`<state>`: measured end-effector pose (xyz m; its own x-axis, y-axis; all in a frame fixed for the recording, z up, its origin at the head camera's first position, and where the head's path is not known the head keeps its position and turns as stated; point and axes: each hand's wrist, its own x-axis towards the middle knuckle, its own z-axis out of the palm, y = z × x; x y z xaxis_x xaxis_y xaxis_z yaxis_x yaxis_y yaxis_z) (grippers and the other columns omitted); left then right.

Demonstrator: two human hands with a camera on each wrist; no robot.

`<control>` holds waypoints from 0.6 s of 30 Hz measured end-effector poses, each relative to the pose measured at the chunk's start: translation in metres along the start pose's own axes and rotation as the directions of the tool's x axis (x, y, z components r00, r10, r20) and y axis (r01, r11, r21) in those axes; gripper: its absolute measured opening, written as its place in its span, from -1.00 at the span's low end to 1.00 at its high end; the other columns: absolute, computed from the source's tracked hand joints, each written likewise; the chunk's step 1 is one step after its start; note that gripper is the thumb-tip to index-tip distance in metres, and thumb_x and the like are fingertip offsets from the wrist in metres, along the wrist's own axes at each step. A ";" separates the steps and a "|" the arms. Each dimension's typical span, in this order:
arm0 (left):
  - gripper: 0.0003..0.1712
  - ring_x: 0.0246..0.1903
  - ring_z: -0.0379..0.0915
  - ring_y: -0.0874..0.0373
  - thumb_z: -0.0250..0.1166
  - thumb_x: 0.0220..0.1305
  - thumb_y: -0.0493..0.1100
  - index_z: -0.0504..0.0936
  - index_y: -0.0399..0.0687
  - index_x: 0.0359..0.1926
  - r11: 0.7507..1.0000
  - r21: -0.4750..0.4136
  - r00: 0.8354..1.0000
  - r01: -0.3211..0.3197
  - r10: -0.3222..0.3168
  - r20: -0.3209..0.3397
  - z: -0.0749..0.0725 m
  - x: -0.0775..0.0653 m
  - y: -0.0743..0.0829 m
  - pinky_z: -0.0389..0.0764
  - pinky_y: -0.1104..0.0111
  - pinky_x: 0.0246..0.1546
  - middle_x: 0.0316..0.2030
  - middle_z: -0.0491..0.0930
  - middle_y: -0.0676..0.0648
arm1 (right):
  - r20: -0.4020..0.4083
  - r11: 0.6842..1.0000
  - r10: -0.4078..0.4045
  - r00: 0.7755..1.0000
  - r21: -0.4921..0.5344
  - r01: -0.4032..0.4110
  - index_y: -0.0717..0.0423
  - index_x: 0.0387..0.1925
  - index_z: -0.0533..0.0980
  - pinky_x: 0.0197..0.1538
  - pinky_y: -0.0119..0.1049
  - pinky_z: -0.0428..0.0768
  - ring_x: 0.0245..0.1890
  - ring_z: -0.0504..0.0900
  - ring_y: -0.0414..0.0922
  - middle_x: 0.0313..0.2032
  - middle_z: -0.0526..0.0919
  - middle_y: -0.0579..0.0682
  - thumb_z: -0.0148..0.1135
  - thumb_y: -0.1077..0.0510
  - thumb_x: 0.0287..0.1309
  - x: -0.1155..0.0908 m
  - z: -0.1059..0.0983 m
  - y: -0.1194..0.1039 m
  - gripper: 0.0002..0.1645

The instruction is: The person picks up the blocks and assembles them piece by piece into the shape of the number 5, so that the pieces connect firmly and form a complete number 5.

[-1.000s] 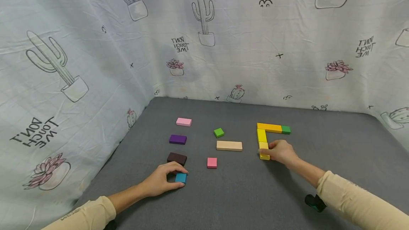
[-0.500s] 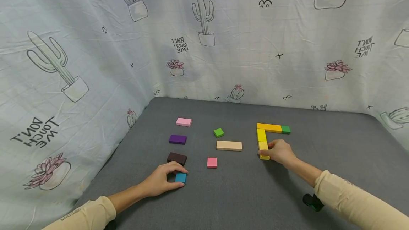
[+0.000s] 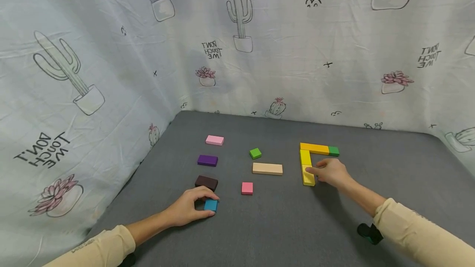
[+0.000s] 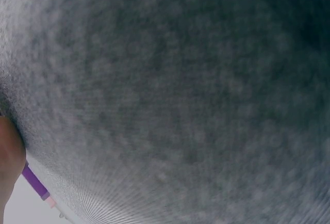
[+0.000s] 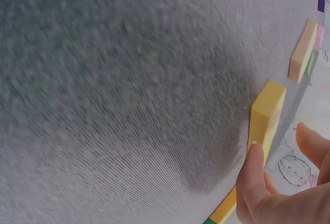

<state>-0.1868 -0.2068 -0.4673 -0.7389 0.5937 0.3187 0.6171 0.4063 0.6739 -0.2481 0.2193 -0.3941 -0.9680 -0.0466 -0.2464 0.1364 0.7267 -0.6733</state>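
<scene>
On the grey surface, my left hand (image 3: 187, 209) holds a small blue block (image 3: 211, 205) between thumb and forefinger. The block is outside the left wrist view. My right hand (image 3: 332, 172) is over the near yellow block (image 3: 309, 178). In the right wrist view the thumb stands apart from that block, and a fingertip is beside it; whether it touches I cannot tell. End to end with it lies another yellow block (image 3: 305, 157), reaching a long orange block (image 3: 313, 148). A dark green block (image 3: 333, 151) adjoins the orange one's right end.
A dark brown block (image 3: 206, 182) lies just beyond the left hand, then a purple block (image 3: 207, 160) and a light pink block (image 3: 215, 140). Centrally lie a lime green block (image 3: 255, 153), a beige block (image 3: 267, 169) and a coral pink block (image 3: 247, 188). Patterned cloth (image 3: 274, 69) hangs behind.
My right hand has let go of the near yellow block and moved slightly up and right of it. My left hand keeps its hold on the blue block. The head view has shifted slightly.
</scene>
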 end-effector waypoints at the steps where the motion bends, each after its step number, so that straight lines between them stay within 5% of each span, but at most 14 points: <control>1: -0.67 -0.24 0.43 0.26 0.41 0.15 -0.06 0.62 0.01 -0.06 1.000 0.002 1.000 0.004 -0.004 0.002 0.000 0.000 0.000 0.50 0.39 -0.23 -0.14 0.56 0.12 | 0.001 1.000 -0.010 1.000 0.000 0.010 0.55 0.10 0.36 -0.14 -0.01 0.55 -0.25 0.64 0.07 -0.04 0.53 0.38 0.28 -0.08 0.18 0.001 -0.001 0.000 -0.22; 18: -0.66 -0.20 0.44 0.27 0.41 0.15 -0.04 0.62 0.04 -0.05 1.000 0.018 1.000 0.022 -0.022 0.010 -0.001 -0.001 -0.002 0.49 0.38 -0.19 -0.12 0.55 0.15 | -0.030 0.988 -0.144 0.989 -0.051 0.143 0.47 0.08 0.40 -0.30 -0.20 0.52 -0.28 0.54 0.03 -0.15 0.50 0.27 0.31 -0.02 0.16 0.014 -0.001 -0.012 -0.31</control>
<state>-0.1873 -0.2089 -0.4680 -0.7495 0.5916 0.2972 0.6056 0.4312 0.6688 -0.2633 0.2100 -0.3887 -0.9835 -0.1303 -0.1254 -0.0140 0.7463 -0.6655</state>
